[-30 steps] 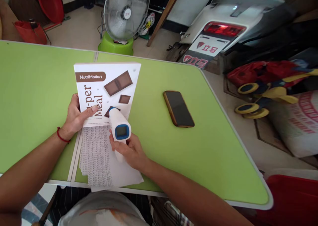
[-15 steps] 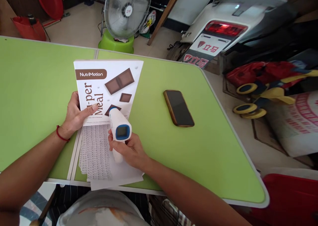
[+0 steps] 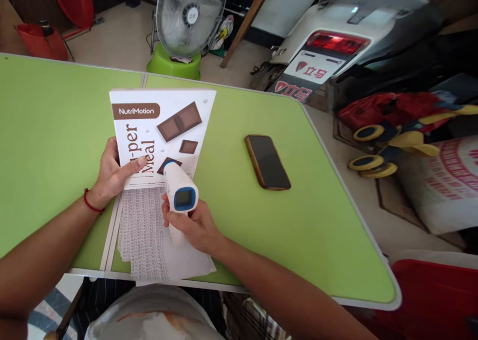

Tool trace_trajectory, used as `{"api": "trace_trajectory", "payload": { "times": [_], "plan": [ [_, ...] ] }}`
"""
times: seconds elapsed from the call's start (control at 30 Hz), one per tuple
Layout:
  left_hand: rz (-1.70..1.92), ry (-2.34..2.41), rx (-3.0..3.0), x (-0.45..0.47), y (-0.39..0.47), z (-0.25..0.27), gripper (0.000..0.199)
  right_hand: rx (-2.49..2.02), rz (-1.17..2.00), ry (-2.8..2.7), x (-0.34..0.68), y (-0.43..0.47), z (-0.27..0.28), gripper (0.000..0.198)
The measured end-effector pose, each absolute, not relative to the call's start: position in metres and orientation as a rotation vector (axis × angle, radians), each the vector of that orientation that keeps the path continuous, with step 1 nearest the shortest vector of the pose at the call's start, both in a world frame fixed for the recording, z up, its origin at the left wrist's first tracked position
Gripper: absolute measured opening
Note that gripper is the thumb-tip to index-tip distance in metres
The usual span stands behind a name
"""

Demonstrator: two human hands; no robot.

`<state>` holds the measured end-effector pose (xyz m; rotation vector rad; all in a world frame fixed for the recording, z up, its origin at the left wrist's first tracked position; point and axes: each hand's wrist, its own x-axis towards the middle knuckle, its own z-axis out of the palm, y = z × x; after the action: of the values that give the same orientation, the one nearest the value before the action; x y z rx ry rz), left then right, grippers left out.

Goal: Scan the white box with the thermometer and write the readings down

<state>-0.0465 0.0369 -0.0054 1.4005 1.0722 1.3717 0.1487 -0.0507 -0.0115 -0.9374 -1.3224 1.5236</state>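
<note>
A white NutriMotion box point(image 3: 179, 103) with brown chocolate pieces printed on it is tilted up toward me. My left hand point(image 3: 118, 168) grips its lower left side, thumb across the front. In my right hand point(image 3: 194, 225) is a white infrared thermometer point(image 3: 172, 185) with a blue-rimmed screen, its front end pointed at the box's lower part. The fingers wrap round its handle; whether the trigger is pressed I cannot tell. Below the box, sheets of paper point(image 3: 145, 240) covered in rows of writing lie on the green table point(image 3: 317, 220), partly hidden by the thermometer and right hand.
To the right on the table lies a dark phone point(image 3: 268, 162) in a brown case. Beyond the far edge, a fan point(image 3: 191, 16) stands on a green stool point(image 3: 174, 68). A white scooter point(image 3: 317, 46) is at the back right, and a red chair point(image 3: 429, 290) at the near right.
Almost nothing differs. The whole view has shifted very slightly; both hands keep the box and the thermometer in the same pose.
</note>
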Motion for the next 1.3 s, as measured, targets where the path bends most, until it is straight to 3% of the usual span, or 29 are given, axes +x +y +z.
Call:
{"api": "trace_trajectory", "payload": {
  "times": [0.93,1.03,1.2,1.3],
  "plan": [
    [1.404,0.982,1.426,-0.048,0.037,-0.008,0.058,-0.967,1.522,-1.410,0.152,-0.049,-0.007,0.024],
    [1.477,0.930,1.466,-0.046,0.039,-0.006,0.056,-1.065,1.375,-1.445,0.160,-0.043,-0.003,0.029],
    [1.572,0.932,1.545,-0.050,0.048,-0.009,0.061,-1.454,0.918,-1.520,0.194,-0.017,0.000,0.056],
    [1.554,0.935,1.567,-0.053,0.053,-0.011,0.061,-1.679,0.751,-1.720,0.213,-0.001,-0.006,0.054]
  ]
}}
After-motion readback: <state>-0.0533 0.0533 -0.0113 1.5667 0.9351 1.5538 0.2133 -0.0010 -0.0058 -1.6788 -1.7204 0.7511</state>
